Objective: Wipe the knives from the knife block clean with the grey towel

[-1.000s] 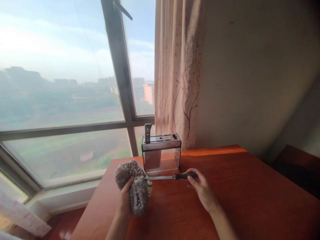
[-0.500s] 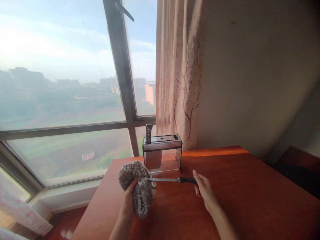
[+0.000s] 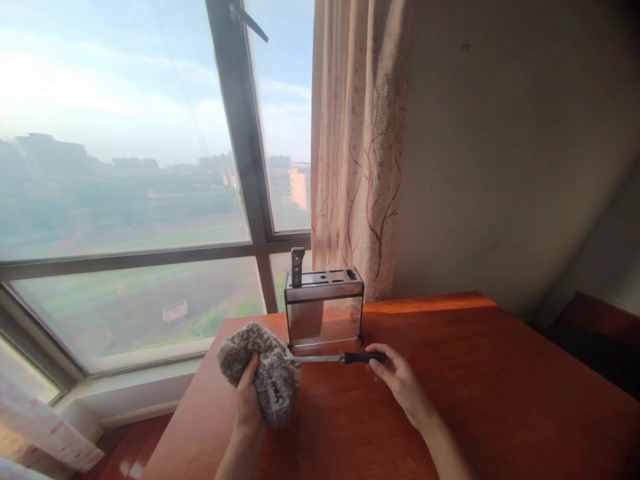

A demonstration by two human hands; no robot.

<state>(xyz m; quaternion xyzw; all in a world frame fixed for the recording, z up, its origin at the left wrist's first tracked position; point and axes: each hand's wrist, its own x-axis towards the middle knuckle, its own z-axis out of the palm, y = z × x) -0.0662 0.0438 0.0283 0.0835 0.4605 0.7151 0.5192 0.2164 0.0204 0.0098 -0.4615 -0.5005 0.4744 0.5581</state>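
Observation:
A bunched grey-brown fluffy cloth (image 3: pixel 273 380) is gripped in my left hand (image 3: pixel 249 393), thumb pressed on top. From its folds a honing steel (image 3: pixel 323 359) sticks out level to the right; the cloth hides the far end of its metal rod. My right hand (image 3: pixel 395 373) has its fingers closed on the end of the black handle. Just behind the rod stands a knife block (image 3: pixel 325 313) with clear sides and a slotted top. One knife with a dark handle (image 3: pixel 297 267) is upright in its left slot, blade showing through the wall.
Both hands are over a reddish-brown wooden table (image 3: pixel 450 387). Beyond its left and back edges are a large window (image 3: pixel 125 193) and a low sill (image 3: pixel 145 387). A patterned curtain (image 3: pixel 360 147) hangs behind the knife block, beside a bare wall (image 3: pixel 490 153).
Both hands, the cloth and the honing steel have shifted left. My right fingers have changed their hold on the handle's end. The knife block has not moved.

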